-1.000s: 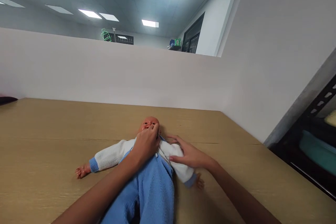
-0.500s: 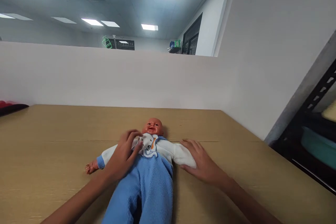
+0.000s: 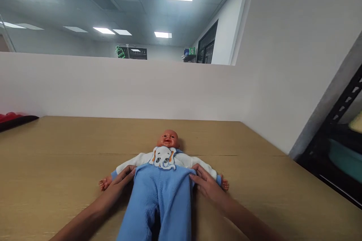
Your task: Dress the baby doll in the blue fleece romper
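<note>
A baby doll lies on its back, head away from me, both arms stretched out sideways. It wears a blue and white outfit with an elephant face patch on the chest. My left hand pinches the blue cloth at the outfit's left side, near the waist. On the opposite side, my right hand grips the blue cloth's upper corner between thumb and fingers. The cloth is drawn out wide between both hands. The doll's feet are out of view below.
A brown tabletop lies under the doll, with a low white wall behind it. Something red and black sits at the far left edge. A black shelf frame stands at the right, holding a teal item.
My left hand has moved from the doll's chest to the blue cloth at its side. My right hand has left the white sleeve and taken the cloth's other side; both doll hands now show.
</note>
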`<state>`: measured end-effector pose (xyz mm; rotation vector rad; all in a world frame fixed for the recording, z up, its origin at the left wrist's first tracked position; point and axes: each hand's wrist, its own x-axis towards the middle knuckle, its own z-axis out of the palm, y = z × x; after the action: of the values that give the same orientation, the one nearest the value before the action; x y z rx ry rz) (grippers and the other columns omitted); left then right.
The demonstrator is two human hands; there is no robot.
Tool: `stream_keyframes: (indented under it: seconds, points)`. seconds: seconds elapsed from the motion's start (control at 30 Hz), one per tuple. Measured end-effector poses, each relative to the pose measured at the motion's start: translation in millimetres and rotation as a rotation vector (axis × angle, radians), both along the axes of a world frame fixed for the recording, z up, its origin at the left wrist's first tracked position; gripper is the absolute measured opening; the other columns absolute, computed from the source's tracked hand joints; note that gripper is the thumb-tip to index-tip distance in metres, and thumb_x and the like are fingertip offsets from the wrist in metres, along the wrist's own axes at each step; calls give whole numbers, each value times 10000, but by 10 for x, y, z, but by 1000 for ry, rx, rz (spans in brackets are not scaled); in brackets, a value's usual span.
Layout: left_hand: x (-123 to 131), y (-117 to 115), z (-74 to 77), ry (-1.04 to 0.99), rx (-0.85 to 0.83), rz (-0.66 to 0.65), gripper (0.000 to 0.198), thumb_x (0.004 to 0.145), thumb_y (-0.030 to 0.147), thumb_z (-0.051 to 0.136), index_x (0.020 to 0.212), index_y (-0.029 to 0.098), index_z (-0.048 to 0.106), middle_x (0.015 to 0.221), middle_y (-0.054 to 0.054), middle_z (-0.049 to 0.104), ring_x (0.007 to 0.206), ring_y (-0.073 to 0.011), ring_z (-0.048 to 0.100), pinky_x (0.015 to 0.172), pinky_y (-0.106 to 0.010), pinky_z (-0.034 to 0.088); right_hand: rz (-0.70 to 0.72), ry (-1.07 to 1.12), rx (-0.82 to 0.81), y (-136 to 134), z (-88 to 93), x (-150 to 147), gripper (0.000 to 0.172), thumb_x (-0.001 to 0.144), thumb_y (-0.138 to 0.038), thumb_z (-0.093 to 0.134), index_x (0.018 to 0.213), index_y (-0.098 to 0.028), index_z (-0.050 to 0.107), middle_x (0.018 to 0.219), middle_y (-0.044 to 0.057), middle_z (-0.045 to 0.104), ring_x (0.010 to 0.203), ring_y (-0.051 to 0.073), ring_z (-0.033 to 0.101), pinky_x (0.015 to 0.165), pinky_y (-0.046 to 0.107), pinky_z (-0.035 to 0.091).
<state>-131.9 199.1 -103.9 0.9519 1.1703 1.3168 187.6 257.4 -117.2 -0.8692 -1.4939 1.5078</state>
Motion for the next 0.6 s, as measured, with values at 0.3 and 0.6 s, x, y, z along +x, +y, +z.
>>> stream_keyframes:
  seconds: [0.3, 0.6]
  points:
    - [128, 175, 57, 693, 248, -59, 339, 981, 587, 487, 959, 261, 576, 997, -63, 726, 958, -280, 663, 914, -392, 522, -71, -77, 132, 69, -112, -45, 411, 853, -638, 726, 1004, -262, 651, 1025, 36, 661, 1071, 271, 609, 1052, 409, 453]
    - [126, 280, 281, 1702, 166, -120, 313, 978, 195, 433, 1235, 145, 605, 1093, -219, 762, 1056, -384, 699, 930, -490, 494, -575, -621, 721, 155, -172, 197, 78, 974, -276, 530, 927, -229, 572, 940, 62, 665, 950, 276, 598, 921, 449, 440]
